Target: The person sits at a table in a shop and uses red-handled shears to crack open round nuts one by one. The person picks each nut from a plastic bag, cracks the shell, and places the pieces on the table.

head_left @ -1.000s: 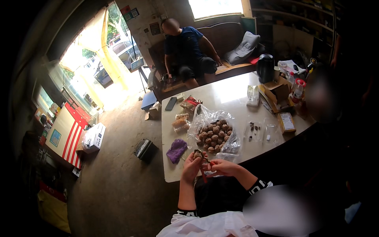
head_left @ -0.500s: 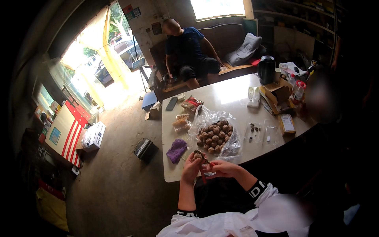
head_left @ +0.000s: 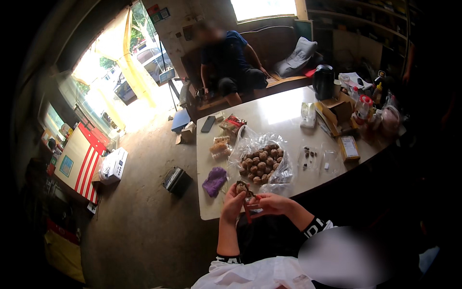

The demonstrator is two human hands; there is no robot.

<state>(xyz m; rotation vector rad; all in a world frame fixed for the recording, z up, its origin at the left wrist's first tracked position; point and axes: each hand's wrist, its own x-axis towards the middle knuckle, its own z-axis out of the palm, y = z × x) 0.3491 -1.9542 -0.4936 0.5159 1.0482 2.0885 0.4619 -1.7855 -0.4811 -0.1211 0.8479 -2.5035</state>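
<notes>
My left hand (head_left: 233, 203) is closed around a pale brown walnut (head_left: 241, 189) at the table's near edge. Dark jaws of a red-handled tool (head_left: 248, 215), which looks like a nutcracker, lie against the nut. My right hand (head_left: 273, 204) grips the handles, one of them pointing down between my hands. Just beyond, an opened clear plastic bag (head_left: 281, 180) holds a heap of whole walnuts (head_left: 261, 164). A crumpled purple cloth or bag (head_left: 214, 181) lies on the table left of my hands.
On the white table (head_left: 269, 111) are a phone (head_left: 208, 124), snack packets (head_left: 233, 124), clear trays with small dark pieces (head_left: 309, 159), a yellow box (head_left: 349, 148), a cardboard box (head_left: 340, 111) and a black kettle (head_left: 323, 82). A person (head_left: 231, 60) sits on the bench behind.
My hands stay nearly in place, still holding the walnut and tool; a little more of the red handles shows. The view has shifted slightly. The seated person's head has turned.
</notes>
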